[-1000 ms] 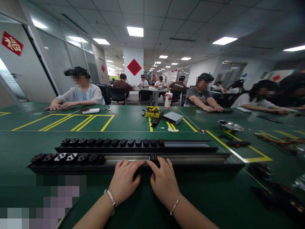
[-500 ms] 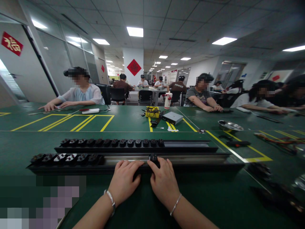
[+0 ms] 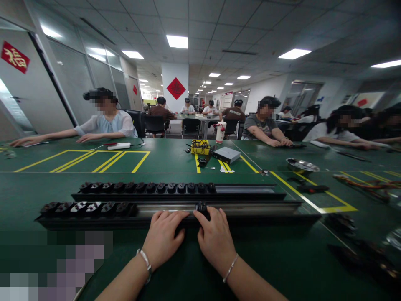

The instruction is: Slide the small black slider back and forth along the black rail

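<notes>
Two long black rails lie across the green table in front of me. The near rail [image 3: 250, 208] carries several small black parts at its left end and one single black part [image 3: 202, 206] near its middle. My left hand [image 3: 163, 240] rests palm down on the rail's front edge with its fingers stretched forward. My right hand [image 3: 215, 239] lies beside it, its fingers curled against the single black part. The far rail [image 3: 244, 190] holds a row of several black parts [image 3: 147, 187] along its left half.
A yellow item [image 3: 200, 146], a grey box [image 3: 227, 154] and a spray bottle [image 3: 221, 133] sit mid-table. A metal bowl [image 3: 302, 165] and cables [image 3: 369, 186] lie to the right, dark parts [image 3: 360, 255] at near right. Several seated people work along the far side.
My hands have not moved. The person at the far left has stretched an arm further out to the left along the table.
</notes>
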Tool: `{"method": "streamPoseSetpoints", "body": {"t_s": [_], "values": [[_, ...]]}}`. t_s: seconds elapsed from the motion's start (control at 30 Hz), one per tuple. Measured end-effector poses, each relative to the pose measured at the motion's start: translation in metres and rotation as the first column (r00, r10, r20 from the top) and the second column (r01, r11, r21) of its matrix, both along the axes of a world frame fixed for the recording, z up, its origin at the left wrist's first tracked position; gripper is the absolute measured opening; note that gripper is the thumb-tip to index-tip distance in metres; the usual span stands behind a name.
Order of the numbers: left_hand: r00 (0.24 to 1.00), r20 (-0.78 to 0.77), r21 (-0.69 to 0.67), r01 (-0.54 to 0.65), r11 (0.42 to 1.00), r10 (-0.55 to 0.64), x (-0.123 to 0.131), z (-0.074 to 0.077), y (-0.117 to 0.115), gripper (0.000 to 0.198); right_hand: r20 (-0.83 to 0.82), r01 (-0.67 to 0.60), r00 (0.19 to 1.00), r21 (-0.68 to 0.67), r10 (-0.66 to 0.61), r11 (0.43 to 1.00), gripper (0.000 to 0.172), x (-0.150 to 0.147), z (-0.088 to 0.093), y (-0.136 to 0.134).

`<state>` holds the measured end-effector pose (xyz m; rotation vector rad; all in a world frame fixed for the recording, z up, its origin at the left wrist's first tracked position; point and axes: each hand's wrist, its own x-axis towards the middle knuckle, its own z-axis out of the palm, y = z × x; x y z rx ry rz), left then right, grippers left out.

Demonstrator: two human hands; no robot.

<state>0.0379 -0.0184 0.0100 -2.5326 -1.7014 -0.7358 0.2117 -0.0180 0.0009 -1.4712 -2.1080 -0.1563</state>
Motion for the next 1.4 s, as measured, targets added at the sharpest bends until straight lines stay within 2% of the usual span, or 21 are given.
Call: {"method": "streamPoseSetpoints", "body": {"t_s": [0.3,1.4], "values": [[1.000,-0.004,-0.018,-0.005,1.000,0.005,0.0003,0.0013,-0.0008,0.041,-0.055,-0.009,0.998,-0.011,0.008,1.000,0.043,0.0001,-0.0008,0.0009],[1.000,-0.003,-0.007,-0.002,1.000,0.002,-0.0003,0.0009,-0.0010,0.041,-0.039,-0.003,0.999,0.038,0.004,0.999,0.044,0.0003,-0.0022,0.0016]]}}
